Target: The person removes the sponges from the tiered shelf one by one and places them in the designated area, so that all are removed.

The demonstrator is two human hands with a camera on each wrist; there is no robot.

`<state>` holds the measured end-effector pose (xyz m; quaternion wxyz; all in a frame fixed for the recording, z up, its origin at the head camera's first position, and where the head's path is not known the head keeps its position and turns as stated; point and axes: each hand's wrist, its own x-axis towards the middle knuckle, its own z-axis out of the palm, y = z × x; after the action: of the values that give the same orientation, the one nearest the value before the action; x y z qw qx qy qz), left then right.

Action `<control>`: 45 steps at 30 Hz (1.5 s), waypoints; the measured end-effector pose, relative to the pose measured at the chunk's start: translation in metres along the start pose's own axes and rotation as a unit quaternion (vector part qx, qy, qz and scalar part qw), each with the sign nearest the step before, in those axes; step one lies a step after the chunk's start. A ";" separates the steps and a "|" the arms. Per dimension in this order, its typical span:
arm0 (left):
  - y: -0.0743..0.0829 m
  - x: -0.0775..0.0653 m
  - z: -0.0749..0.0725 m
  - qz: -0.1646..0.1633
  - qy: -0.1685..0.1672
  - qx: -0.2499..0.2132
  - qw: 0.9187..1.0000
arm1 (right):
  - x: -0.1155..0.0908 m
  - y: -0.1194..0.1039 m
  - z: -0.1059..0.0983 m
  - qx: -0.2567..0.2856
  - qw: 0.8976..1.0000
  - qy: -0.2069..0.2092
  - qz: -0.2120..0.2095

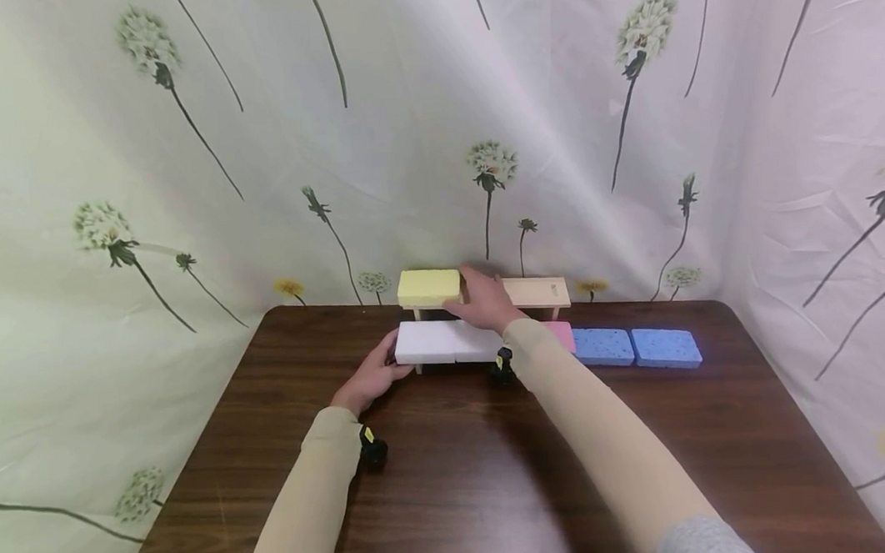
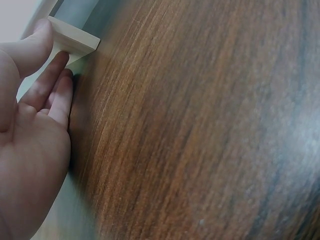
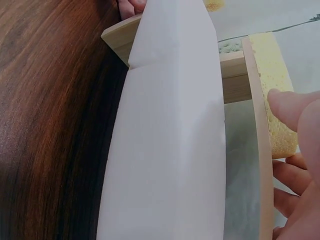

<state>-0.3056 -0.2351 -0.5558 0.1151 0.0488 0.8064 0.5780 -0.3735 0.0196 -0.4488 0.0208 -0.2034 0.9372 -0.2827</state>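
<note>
My right hand [image 1: 484,298] grips the right end of a yellow sponge [image 1: 428,287], which lies on the left part of a raised wooden plank [image 1: 533,292]. The thumb presses the sponge's near side in the right wrist view. Nearer to me, two white blocks [image 1: 425,342] lie end to end on a lower wooden stand. At the left end of that row, my left hand [image 1: 373,379] touches the stand's wooden leg [image 2: 75,39], with the thumb at its edge and the fingers mostly extended beside it.
To the right of the white blocks, a pink block [image 1: 561,334] is partly hidden by my right forearm. Two blue sponges [image 1: 667,348] continue the row. Everything stands at the back of a dark wooden table [image 1: 437,469], against a flower-patterned curtain [image 1: 406,145].
</note>
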 end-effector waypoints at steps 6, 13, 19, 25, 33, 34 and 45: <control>-0.001 0.001 0.000 0.005 0.001 0.004 1.000 | 0.000 0.002 0.001 0.015 1.000 0.004 0.001; -0.001 0.001 0.000 0.006 0.000 0.006 1.000 | -0.002 0.008 0.001 0.059 0.998 0.009 0.007; 0.001 0.000 0.000 0.005 0.001 0.007 1.000 | -0.004 0.011 -0.001 0.093 0.995 0.020 -0.001; 0.000 0.001 0.001 0.005 -0.001 0.006 1.000 | -0.007 0.014 -0.001 0.105 0.994 0.028 -0.010; -0.002 0.002 0.000 0.012 -0.003 0.000 1.000 | -0.017 0.015 -0.005 0.121 0.991 0.037 -0.033; -0.001 0.002 0.000 0.014 -0.004 0.000 1.000 | -0.019 0.015 -0.006 0.120 0.991 0.038 -0.032; -0.001 0.001 0.002 0.012 -0.002 -0.005 1.000 | -0.034 0.015 -0.012 0.103 0.993 0.038 -0.044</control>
<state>-0.3060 -0.2338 -0.5579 0.1099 0.0596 0.8028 0.5829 -0.3494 0.0511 -0.4493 -0.0067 -0.2299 0.8934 -0.3859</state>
